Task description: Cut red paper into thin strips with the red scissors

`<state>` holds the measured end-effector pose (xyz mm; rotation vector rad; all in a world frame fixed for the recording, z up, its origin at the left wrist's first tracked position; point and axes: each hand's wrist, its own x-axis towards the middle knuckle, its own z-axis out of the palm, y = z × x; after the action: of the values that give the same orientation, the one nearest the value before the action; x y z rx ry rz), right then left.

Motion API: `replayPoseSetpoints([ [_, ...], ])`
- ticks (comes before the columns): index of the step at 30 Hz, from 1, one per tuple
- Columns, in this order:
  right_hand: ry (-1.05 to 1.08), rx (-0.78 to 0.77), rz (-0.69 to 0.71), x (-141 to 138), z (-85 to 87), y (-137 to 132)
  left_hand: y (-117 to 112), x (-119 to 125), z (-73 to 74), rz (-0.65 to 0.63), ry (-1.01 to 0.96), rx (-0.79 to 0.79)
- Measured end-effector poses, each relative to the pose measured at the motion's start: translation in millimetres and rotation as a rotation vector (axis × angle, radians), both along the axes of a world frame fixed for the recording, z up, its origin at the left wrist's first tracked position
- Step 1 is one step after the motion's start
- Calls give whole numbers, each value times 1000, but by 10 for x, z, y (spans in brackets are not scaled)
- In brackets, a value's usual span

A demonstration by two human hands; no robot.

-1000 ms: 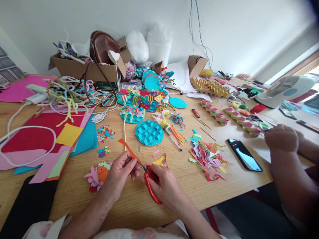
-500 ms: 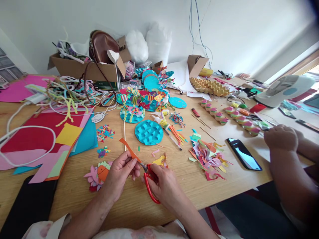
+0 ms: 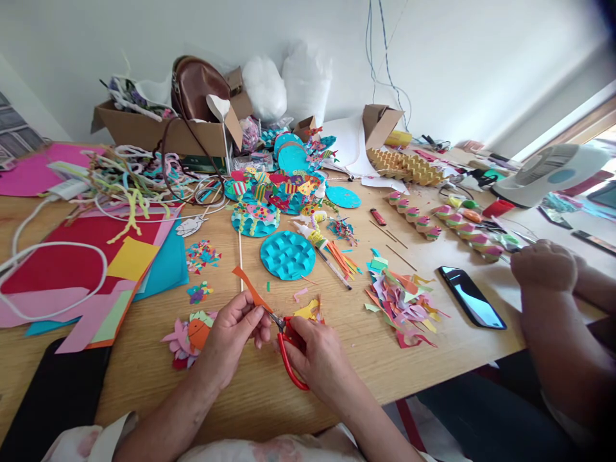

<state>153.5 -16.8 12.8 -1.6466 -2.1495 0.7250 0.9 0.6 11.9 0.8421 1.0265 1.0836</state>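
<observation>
1. Here, near the middle of the table's front edge, the left hand has its grip pinched narrowly, thumb against fingers, on an orange paper strip.
2. The strip slants up and away from the front edge, its far end in front of a pale stick.
3. The right hand, also by the front edge, has its grip closed around the red handles of the scissors; the blades meet the strip's lower end, just beside the left fingertips.
4. Left of the left hand lies a heap of paper cut-outs, topped by an orange fish.
5. Beyond both hands, towards the back edge, rests a blue woven disc; yellow scraps lie behind the right hand.
6. Towards the table's right side are a scrap pile and, nearer the front edge, a phone.
7. At far right, another person's hand reaches over the table beside a spiral ornament.
8. Coloured sheets cover part of the left side; a cardboard box stands at the back edge.
</observation>
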Motion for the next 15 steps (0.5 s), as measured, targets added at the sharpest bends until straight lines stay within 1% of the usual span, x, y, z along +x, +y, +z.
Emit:
replayPoseSetpoints([
  [9,-41,22,-8,38,-82,-6,3,-15,-34,0,5,18],
  [15,-14,-3,-1,25,-64,-2,14,-23,-39,2,45,36],
])
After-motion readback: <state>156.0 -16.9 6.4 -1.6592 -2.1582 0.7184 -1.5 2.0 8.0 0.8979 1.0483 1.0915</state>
